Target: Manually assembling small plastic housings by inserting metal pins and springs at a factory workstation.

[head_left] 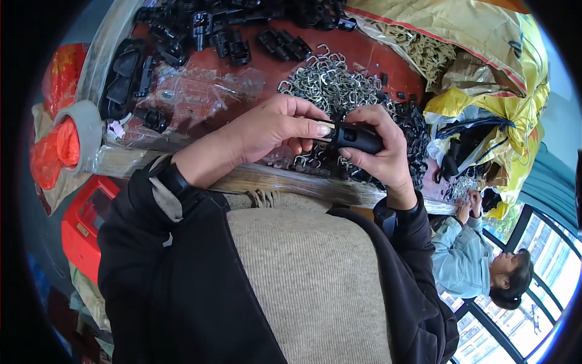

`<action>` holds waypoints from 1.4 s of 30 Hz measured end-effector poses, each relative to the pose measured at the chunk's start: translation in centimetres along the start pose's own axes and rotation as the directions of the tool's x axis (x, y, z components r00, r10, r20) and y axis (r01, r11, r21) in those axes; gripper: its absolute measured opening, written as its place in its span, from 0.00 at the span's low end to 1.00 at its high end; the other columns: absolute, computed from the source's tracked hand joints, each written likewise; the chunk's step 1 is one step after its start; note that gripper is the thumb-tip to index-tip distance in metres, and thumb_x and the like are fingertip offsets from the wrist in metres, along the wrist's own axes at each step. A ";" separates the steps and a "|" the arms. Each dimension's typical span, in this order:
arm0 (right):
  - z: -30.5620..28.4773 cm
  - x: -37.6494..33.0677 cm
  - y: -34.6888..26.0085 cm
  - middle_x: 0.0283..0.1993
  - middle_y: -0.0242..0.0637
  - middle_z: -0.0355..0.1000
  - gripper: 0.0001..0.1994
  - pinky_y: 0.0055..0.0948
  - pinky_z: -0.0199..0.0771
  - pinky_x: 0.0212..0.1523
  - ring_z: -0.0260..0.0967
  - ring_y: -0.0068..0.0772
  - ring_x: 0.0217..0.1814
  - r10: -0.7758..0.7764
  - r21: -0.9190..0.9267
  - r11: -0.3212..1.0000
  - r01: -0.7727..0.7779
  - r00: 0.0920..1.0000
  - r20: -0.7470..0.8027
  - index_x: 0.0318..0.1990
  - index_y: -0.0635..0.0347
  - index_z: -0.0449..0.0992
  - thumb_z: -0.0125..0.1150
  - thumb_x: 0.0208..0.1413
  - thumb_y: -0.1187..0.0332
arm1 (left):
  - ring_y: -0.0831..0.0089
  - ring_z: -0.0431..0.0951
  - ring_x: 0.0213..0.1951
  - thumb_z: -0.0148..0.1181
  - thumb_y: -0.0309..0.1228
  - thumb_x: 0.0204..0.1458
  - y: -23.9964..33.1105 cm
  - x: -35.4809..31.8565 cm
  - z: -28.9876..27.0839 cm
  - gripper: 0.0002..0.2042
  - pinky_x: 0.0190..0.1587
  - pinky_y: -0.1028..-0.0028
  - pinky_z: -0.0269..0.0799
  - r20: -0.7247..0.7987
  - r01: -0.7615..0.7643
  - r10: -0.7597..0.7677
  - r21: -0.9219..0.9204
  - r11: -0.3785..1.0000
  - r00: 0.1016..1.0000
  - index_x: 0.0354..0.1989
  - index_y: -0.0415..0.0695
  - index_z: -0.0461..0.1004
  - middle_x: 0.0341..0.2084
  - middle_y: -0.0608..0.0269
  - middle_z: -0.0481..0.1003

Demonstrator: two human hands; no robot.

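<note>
My right hand (388,142) is wrapped round a black plastic cylindrical part (362,141) with a slot in its side. From the left, my left hand (276,126) pinches a small tan piece (328,136) at the near end of that part, thumb on top. Whether the piece sits inside the part or only touches it, I cannot tell. Just beyond my hands lies a heap of bent silver metal hooks (330,82). Small black pieces (415,133) are piled to the right, partly behind my right hand.
Black plastic assemblies (230,45) lie along the table's far left. An open sack (433,54) of tan pieces stands at the far right, beside a yellow bag (448,104). Grey tube (91,136) and red plastic stool (91,224) are at left. Another person (467,261) works at right.
</note>
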State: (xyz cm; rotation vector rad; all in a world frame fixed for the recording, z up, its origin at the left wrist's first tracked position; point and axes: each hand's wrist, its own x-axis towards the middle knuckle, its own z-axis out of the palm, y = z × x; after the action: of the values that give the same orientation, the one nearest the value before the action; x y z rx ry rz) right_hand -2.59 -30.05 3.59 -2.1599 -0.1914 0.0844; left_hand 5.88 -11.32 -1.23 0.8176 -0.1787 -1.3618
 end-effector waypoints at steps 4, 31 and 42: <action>0.4 -0.1 -0.4 0.34 0.39 0.64 0.22 0.25 0.63 0.36 0.63 0.32 0.35 -0.081 -0.154 0.985 0.078 0.997 -0.011 0.36 0.63 0.68 0.66 0.28 0.69 | 0.84 0.69 0.22 0.53 0.27 0.45 0.0 -0.1 0.0 0.13 0.22 0.87 0.65 -0.041 0.041 -0.039 0.043 0.998 0.998 0.39 0.35 0.66 0.21 0.67 0.69; 0.9 1.0 0.5 0.46 0.45 0.61 0.33 0.34 0.57 0.48 0.59 0.41 0.47 -0.105 0.307 0.951 0.033 0.969 0.222 0.48 0.64 0.62 0.62 0.33 0.56 | 0.79 0.72 0.28 0.56 0.26 0.42 -0.1 -0.1 0.5 0.16 0.32 0.82 0.70 -0.080 0.096 -0.095 0.005 0.995 0.992 0.41 0.35 0.65 0.30 0.62 0.71; 1.1 0.6 0.8 0.43 0.45 0.64 0.33 0.34 0.56 0.49 0.60 0.40 0.47 -0.141 0.529 0.848 -0.038 0.945 0.294 0.44 0.67 0.65 0.53 0.36 0.46 | 0.75 0.73 0.31 0.57 0.27 0.41 0.4 -0.3 1.0 0.26 0.32 0.81 0.70 0.018 0.133 -0.133 0.034 0.991 0.991 0.50 0.39 0.54 0.34 0.59 0.69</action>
State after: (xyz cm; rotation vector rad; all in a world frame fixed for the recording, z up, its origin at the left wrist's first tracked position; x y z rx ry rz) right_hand -2.08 -29.46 2.32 -1.5719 -0.3707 0.4161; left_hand 5.57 -11.44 -0.15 0.8557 -0.1651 -1.4961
